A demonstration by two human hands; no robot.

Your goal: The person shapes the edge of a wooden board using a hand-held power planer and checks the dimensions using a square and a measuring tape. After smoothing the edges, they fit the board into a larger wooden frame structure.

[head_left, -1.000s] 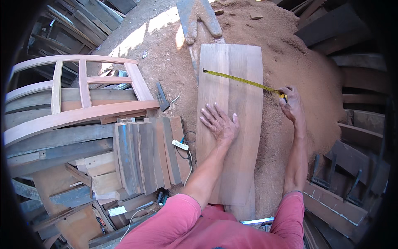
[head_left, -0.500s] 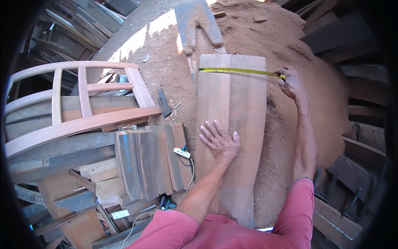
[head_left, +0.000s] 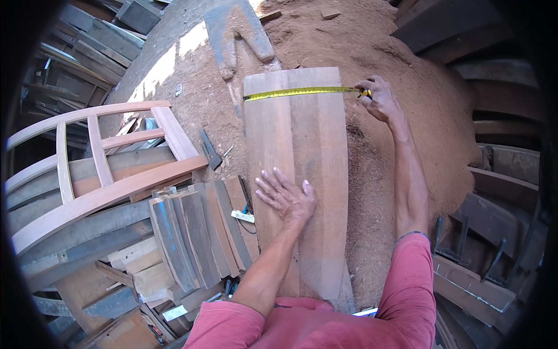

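A wide wooden panel of joined boards lies lengthwise in front of me. My left hand rests flat on it, fingers spread, near its left edge. Across the panel's far end runs a yellow tape measure, its tip at the left edge. Just beyond the right edge, my right hand is closed around the tape's case, which the fingers mostly cover.
To the left, a wooden frame lies over stacked boards. A white power strip sits beside the panel, and a dark hand tool lies on the ground. Sawdust heaps up at the right, near metal clamps.
The whole scene has shifted left in the view as my head turned slightly. Both hands keep their places, and the tape still spans the panel.
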